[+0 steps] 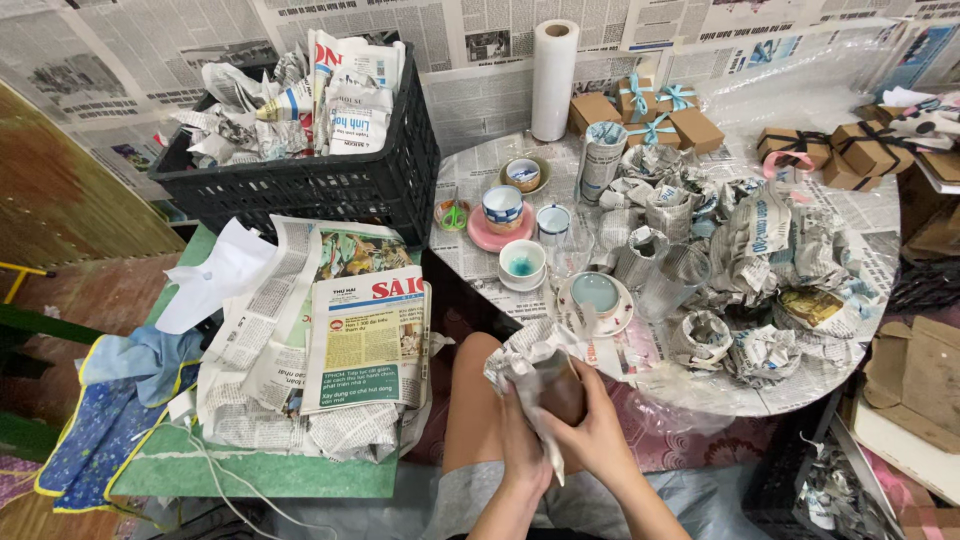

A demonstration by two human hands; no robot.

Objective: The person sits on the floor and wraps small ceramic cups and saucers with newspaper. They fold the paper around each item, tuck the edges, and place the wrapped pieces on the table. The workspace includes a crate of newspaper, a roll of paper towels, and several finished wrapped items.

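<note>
Left to right: our stack of flat newspaper sheets (330, 340) lies ready. Over our lap, left hand (524, 440) and right hand (596, 435) both grasp a brown glossy cup (562, 388), half-wrapped. On the counter (700, 385), bare cups (522, 264) remain beside many finished newspaper-wrapped bundles (770, 260).

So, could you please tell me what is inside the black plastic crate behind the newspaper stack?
The black plastic crate holds crumpled newspaper wads and folded newspapers standing upright at its right side. Whatever lies beneath them is covered, so nothing deeper can be seen.
</note>
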